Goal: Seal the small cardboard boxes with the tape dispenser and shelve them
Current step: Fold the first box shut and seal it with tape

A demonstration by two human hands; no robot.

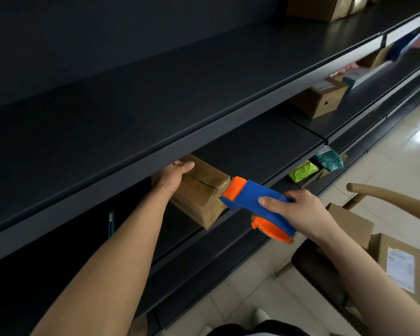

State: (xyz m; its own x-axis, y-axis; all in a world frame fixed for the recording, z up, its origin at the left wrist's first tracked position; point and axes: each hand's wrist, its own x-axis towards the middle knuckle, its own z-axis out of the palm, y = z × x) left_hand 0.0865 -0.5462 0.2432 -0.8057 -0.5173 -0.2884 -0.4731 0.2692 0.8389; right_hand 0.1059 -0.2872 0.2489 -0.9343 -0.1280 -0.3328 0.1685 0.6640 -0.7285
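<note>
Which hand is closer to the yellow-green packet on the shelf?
Right. The right hand, gripping the tape dispenser, is close in front of the yellow-green packet. The left hand is farther off to its left, on the taped cardboard box.

Shelf (252,151) | taped box (201,192) at front lip, under the fingers (186,165) of the left hand (172,177) | second box (320,99) (hole in its side) on the adjoining bay (349,122), well right of those fingers | green packet (303,171) one tier lower
</note>
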